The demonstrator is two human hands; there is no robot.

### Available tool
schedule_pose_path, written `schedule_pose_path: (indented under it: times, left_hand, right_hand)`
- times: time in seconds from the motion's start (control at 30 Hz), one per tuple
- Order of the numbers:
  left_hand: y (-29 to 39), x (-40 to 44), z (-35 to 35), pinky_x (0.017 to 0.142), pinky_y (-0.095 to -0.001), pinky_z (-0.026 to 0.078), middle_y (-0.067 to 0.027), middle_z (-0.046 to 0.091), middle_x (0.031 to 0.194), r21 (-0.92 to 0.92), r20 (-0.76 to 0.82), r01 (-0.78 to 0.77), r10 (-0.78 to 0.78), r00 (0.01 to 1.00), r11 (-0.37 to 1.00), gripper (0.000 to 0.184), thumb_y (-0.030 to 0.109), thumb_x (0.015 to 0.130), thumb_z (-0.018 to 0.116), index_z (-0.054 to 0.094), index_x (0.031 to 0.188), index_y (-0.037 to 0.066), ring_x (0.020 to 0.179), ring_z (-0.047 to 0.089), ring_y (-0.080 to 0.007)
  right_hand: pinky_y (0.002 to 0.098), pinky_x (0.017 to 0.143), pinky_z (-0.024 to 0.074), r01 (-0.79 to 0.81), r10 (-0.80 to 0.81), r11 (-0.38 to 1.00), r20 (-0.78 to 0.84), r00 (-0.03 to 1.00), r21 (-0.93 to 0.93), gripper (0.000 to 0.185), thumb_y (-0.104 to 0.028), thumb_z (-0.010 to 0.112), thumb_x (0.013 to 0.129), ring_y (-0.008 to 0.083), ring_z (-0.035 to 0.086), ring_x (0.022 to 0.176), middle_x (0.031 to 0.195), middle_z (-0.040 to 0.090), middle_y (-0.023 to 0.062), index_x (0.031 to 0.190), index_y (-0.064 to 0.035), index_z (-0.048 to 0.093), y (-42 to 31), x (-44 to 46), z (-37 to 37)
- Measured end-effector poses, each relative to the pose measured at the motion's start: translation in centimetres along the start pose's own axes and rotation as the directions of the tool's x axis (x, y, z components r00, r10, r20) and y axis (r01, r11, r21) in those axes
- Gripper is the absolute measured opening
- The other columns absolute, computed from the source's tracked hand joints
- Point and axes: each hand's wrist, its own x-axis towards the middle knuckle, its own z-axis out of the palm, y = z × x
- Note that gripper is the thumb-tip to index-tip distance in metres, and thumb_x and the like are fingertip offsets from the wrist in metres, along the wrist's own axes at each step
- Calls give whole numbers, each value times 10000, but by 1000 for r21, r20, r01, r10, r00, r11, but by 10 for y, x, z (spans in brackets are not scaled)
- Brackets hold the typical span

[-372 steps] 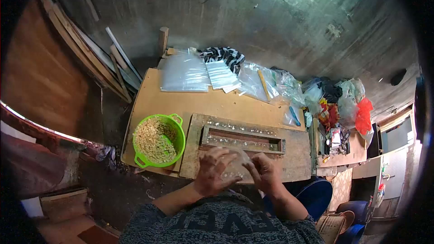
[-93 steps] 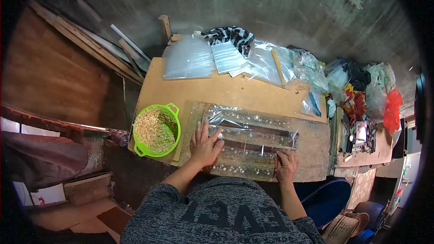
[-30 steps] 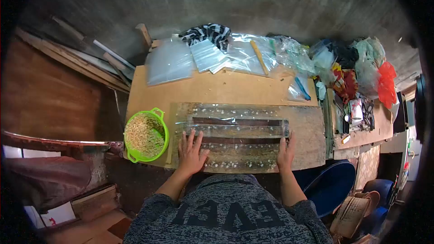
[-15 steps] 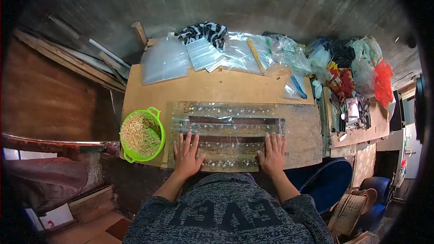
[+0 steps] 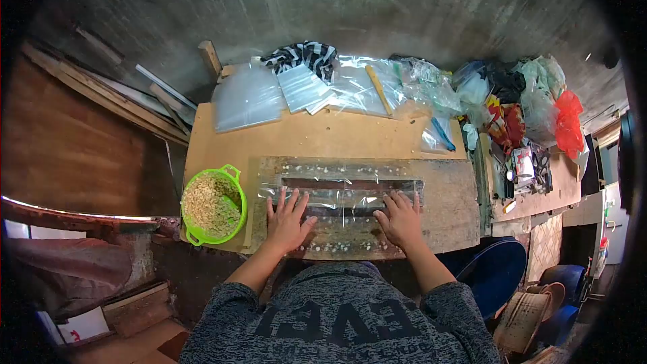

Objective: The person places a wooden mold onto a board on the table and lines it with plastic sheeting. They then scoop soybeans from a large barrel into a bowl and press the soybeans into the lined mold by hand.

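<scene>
On the left of the counter stands a green basin, which contains pale grains. Next comes the left hand, palm down with fingers spread, touching the clear plastic sheet. This sheet lies over the wooden frame on the worn board. Further right, the right hand is also flat upon the sheet, its thumb apart from the fingers.

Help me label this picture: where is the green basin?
In the head view, the green basin is at the front left corner of the table, left of the wooden board.
</scene>
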Motion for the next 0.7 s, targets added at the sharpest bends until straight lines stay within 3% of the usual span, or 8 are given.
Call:
schedule_pose_path:
  times: [0.13,0.23,0.33,0.4,0.57,0.7]
  left_hand:
    - [2,5,-3,1142,-663,80,-183,355,1546,10,-37,-18,19,999,1000,655,524,963,498,439,1472,117,1478,178,-423]
    - [5,11,-9,1151,-650,82,-184,360,1544,50,10,0,-1,1000,999,657,535,961,495,463,1452,100,1480,181,-417]
    - [7,15,-14,1155,-641,76,-187,365,1539,82,65,26,-32,997,996,658,540,962,490,478,1436,84,1477,194,-408]
    - [9,16,-14,1155,-638,75,-189,369,1534,100,84,32,-41,996,994,660,543,962,488,484,1429,77,1475,202,-403]
    - [23,27,-10,1144,-605,176,-195,417,1495,19,-20,-110,110,994,994,618,493,955,534,507,1401,66,1432,301,-390]
    - [23,32,-1,1145,-562,213,-197,429,1484,18,51,-75,74,996,997,601,490,950,548,533,1379,68,1405,342,-392]
  right_hand:
    - [513,1106,282,46,-47,999,-75,996,-17,508,-487,594,906,301,507,1247,1310,588,124,1195,-72,643,-9,8,-10]
    - [489,1041,332,77,-77,997,-7,997,31,494,-478,599,902,301,529,1205,1280,605,120,1172,-68,656,-7,15,-6]
    - [480,1011,356,14,-4,997,124,992,-82,491,-475,602,902,299,542,1181,1249,621,115,1170,-66,655,-8,22,-6]
    - [482,984,376,96,-96,995,18,995,-4,518,-493,586,910,303,550,1166,1238,629,116,1192,-62,646,-16,24,-9]
    - [482,1001,382,250,-251,960,-14,968,127,554,-556,544,921,300,542,1184,1292,600,121,1237,-110,640,-48,39,-5]
    - [481,988,394,239,-257,963,153,954,126,520,-572,507,940,307,545,1176,1278,605,119,1192,-149,673,-55,48,10]
